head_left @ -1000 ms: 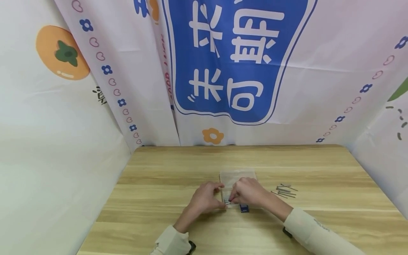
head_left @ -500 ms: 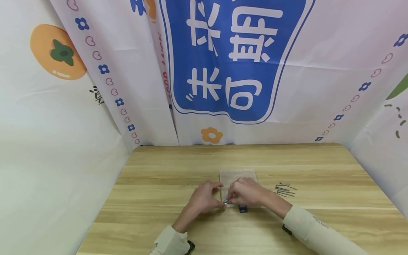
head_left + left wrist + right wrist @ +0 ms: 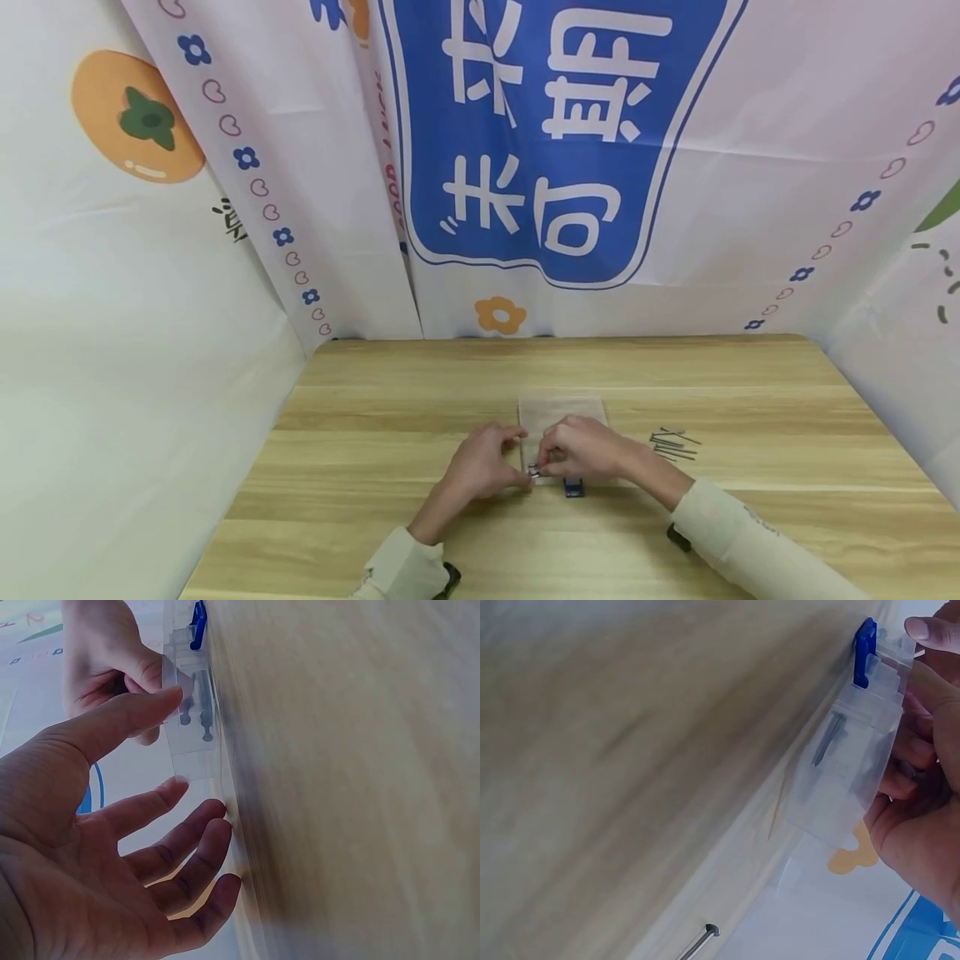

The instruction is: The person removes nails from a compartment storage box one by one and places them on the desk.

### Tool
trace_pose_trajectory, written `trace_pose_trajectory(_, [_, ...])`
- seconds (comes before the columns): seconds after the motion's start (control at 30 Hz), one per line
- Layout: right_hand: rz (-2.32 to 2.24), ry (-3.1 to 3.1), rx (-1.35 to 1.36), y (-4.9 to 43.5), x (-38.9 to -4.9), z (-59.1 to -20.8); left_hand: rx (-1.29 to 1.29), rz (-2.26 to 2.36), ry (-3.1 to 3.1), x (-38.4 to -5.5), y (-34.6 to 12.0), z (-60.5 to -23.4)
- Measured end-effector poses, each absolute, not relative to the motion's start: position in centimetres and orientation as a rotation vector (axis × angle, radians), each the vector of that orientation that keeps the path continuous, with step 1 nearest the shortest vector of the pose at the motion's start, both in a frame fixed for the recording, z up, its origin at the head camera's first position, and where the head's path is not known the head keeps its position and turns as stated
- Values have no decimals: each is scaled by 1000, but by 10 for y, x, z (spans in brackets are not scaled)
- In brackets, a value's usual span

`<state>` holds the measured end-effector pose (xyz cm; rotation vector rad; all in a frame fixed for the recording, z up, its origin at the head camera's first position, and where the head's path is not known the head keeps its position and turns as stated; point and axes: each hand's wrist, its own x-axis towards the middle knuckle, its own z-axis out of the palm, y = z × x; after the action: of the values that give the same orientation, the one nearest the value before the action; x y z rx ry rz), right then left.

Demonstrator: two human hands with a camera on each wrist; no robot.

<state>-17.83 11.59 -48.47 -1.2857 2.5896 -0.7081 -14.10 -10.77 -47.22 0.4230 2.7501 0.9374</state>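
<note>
A clear plastic box with a blue latch at its front lies in the middle of the table. My left hand is at the box's left end, thumb and index finger spread and touching it, the other fingers loosely bent beside it in the left wrist view. My right hand reaches over the box, thumb and fingers curled down inside, pinching a few short metal nails near the front left corner. Through the clear wall, nails show dark in the left wrist view. The right fingertips are partly hidden.
Several loose nails lie in a small pile right of the box; a nail head also shows in the right wrist view. The wood-grain table runs back to a printed cloth behind it.
The nails at my right fingertips have shifted slightly and turned at the front left of the box. The left hand stays in place. The view tilts a little.
</note>
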Motion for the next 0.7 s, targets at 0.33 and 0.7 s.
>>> trace_pose_trajectory(0.33, [-832,2600,-1163,130,-184,-464,374,941,2735,-140,-106,-470])
trace_pose_trajectory(0.7, [-868,2731,-900,207,-184,-447,347,958,2725,-140,-107,-470])
